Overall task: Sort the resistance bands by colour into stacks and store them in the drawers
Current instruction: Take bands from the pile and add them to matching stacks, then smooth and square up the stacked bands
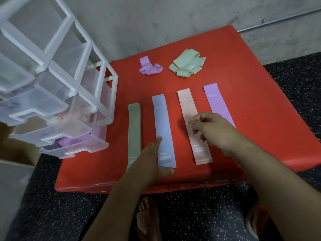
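**Four flat stacks on the red pad, both hands over the middle two**

Nearest to us a bare foot (147,216) rests on the dark speckled floor (52,206), just short of the red pad (260,105) that carries all the loose bands.

Our left hand (152,159) lies at the near end of the blue stack (163,122). Its fingers are straight and together, the tips touch the stack's left edge, and the thumb spreads across the stack's near end. Nothing is gripped.

Our right hand (212,129) is over the pink stack (186,105) with its fingers curled and the thumb close to the forefinger. We cannot tell whether it pinches a band or only hovers.

The green stack (134,129) lies left of the blue one. The purple stack (215,101) lies right of the pink one, its near end hidden behind the right hand. All four stacks run lengthwise away from us, side by side and apart.

Farther back on the pad lie two crumpled heaps, the loose purple bands (150,67) and, to their right, the loose pale green bands (187,65).

On the left stands the translucent drawer unit (57,94) with its white frame and several drawers pulled out. The bottom drawer (83,146) shows purple inside, and the one above it shows something peach.

Behind everything is a grey wall (156,18).
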